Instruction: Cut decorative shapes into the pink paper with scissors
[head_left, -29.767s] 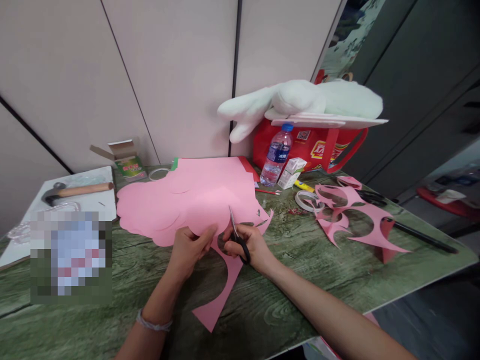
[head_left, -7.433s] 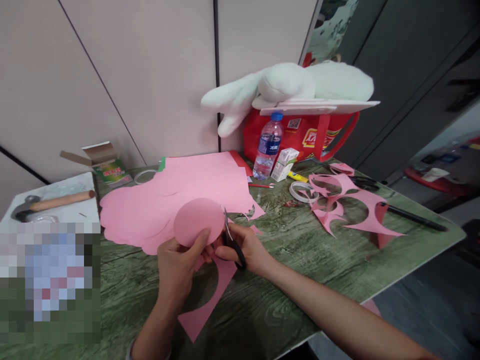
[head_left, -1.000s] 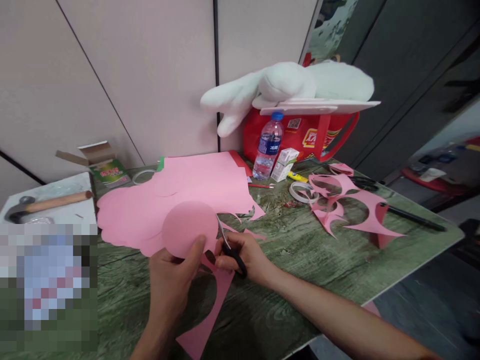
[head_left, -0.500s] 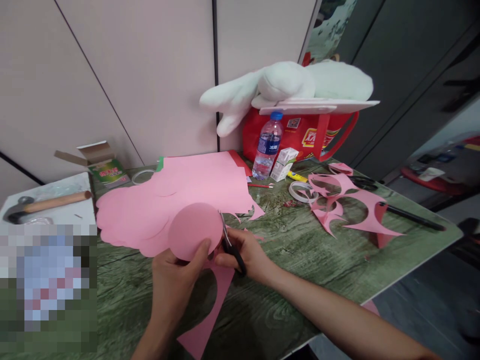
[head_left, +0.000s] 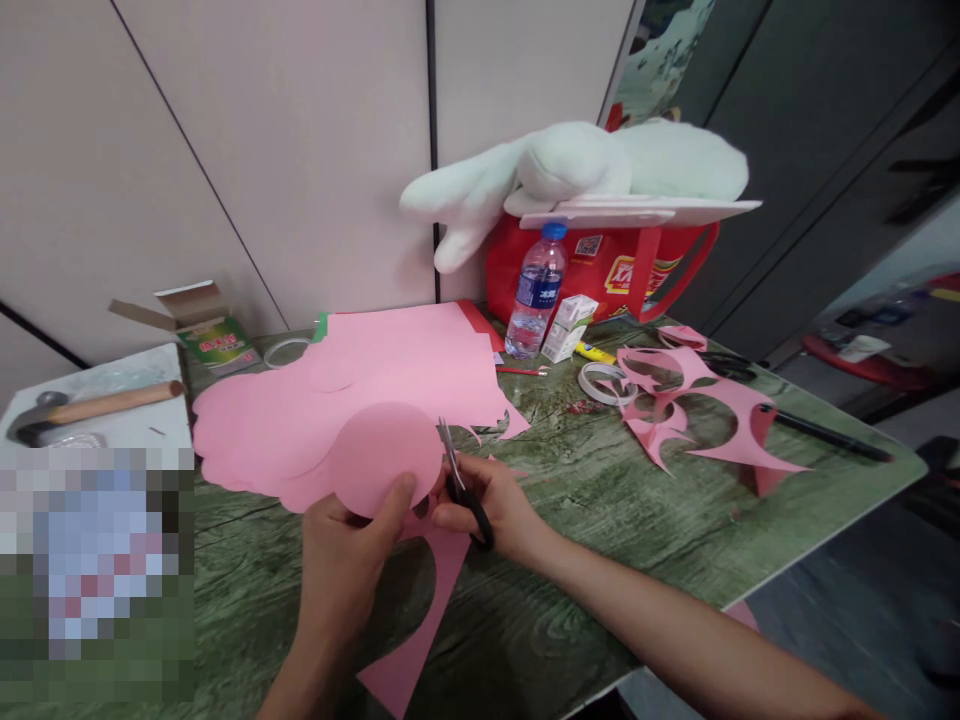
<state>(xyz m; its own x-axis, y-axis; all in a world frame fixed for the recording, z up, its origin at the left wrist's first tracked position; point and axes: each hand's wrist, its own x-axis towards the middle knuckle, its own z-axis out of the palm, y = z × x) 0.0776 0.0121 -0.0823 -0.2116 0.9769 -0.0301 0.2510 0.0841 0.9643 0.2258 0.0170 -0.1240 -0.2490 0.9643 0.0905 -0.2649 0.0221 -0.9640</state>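
My left hand pinches a round pink paper disc by its lower edge, thumb on top. Black-handled scissors are in my right hand, their blades slightly apart and pointing up beside the disc's right edge. Below the disc hangs a curved pink paper offcut; what holds its top end is hidden by my fingers. Behind the disc, pink paper sheets and overlapping pink circles lie on the green wood-grain table.
Cut pink scraps, a tape roll and a black pen lie to the right. Behind stand a water bottle, a small carton and a red bag. A hammer and an opened box are left.
The disc in my left hand has shifted slightly left, away from the scissor blades. My right hand and the scissors have barely moved.
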